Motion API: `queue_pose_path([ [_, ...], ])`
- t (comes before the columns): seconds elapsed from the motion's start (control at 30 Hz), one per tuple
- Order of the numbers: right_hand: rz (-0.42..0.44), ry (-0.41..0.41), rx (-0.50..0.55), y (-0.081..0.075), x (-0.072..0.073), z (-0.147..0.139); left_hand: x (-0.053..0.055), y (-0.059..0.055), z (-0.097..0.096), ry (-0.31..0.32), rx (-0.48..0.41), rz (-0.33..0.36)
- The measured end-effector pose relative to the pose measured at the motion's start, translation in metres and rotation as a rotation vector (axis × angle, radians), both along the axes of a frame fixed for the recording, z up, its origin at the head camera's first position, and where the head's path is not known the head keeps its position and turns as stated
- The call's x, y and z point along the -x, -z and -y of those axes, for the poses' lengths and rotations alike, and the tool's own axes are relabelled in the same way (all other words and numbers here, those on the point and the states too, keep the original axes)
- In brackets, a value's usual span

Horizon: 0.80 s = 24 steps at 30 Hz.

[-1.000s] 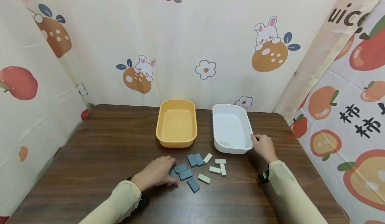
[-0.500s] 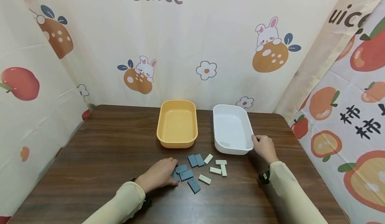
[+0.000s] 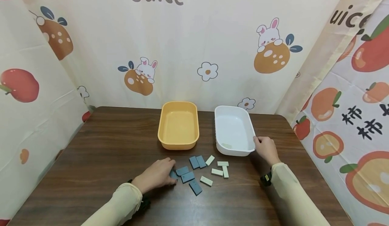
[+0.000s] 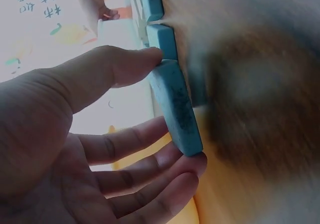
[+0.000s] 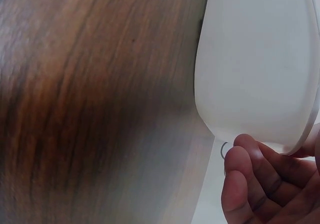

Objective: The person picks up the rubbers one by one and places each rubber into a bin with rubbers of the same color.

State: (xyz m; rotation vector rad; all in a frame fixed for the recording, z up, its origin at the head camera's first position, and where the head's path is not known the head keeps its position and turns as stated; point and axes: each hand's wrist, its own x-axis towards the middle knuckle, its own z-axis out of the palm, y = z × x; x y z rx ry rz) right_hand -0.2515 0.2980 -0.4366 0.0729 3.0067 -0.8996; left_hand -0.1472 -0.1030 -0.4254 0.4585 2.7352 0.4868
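My left hand (image 3: 155, 176) is low over the table at the left end of the blue blocks. Its thumb and fingers pinch a flat blue rectangular block (image 4: 176, 107) by its two ends, tilted in the left wrist view; the hand partly covers it in the head view. Beside it lie several more blue blocks (image 3: 187, 176). To their right are several smaller pale green blocks (image 3: 217, 172). My right hand (image 3: 267, 149) grips the right rim of a white tray (image 3: 234, 152), its fingers curled at the edge in the right wrist view. One pale block (image 3: 226, 145) lies inside that tray.
A yellow tray (image 3: 178, 145) stands left of the white one, near the back of the dark wooden table (image 3: 121, 135). Printed curtains (image 3: 188, 50) hang behind the table and along both sides.
My left thumb and fingers have closed in on the blue block, and it has shifted slightly left, away from the neighbouring blocks. The right hand stays at the white tray.
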Motion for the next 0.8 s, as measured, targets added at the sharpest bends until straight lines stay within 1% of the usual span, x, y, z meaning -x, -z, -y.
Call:
queue_pose_path([
  [0.13, 0.002, 0.000, -0.004, -0.001, 0.000, 0.000, 0.001, -0.002, 0.003, 0.005, -0.032, -0.009],
  [0.3, 0.005, 0.000, -0.004, 0.000, -0.001, 0.001, 0.003, -0.002, 0.005, 0.005, -0.078, -0.040],
  [0.4, 0.008, 0.003, -0.001, 0.001, -0.001, 0.000, 0.003, -0.002, 0.005, -0.018, -0.112, -0.055],
  [0.5, 0.017, 0.005, 0.005, 0.002, 0.000, 0.000, 0.004, -0.003, 0.004, -0.043, -0.141, -0.086],
  [0.6, 0.020, 0.006, 0.010, 0.002, 0.000, 0.000, 0.005, -0.006, 0.003, -0.067, -0.160, -0.123],
  [0.8, 0.014, 0.010, 0.015, 0.003, 0.000, 0.000, 0.006, -0.012, 0.003, -0.136, -0.206, -0.168],
])
